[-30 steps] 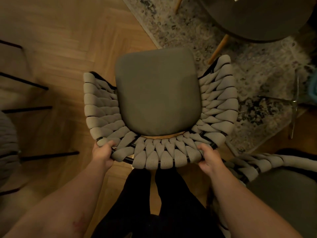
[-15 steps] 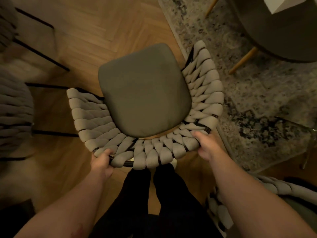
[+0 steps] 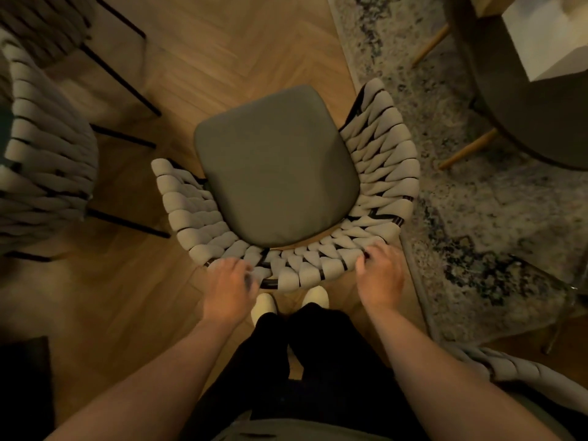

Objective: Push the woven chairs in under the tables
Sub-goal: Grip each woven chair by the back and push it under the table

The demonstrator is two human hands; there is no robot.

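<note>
A woven chair (image 3: 381, 173) with pale braided straps and a grey-green seat cushion (image 3: 273, 167) stands on the wood floor right in front of me, its curved backrest towards me. My left hand (image 3: 229, 288) lies over the left part of the back rim, blurred, its fingers curled on the straps. On the right part of the rim, my right hand (image 3: 380, 275) hooks its curled fingertips over the top. A dark round table (image 3: 541, 128) with wooden legs stands at the upper right.
A second woven chair (image 3: 47, 154) with thin black legs stands at the left. Part of a third woven chair (image 3: 525, 374) shows at the lower right. A patterned rug (image 3: 477, 224) lies under the table. My feet (image 3: 315, 297) stand just behind the chair.
The chair has turned and shifted, with its right side now at the rug's edge. Both hands have come up from gripping the rim's outside to lying over its top. The view has swung left.
</note>
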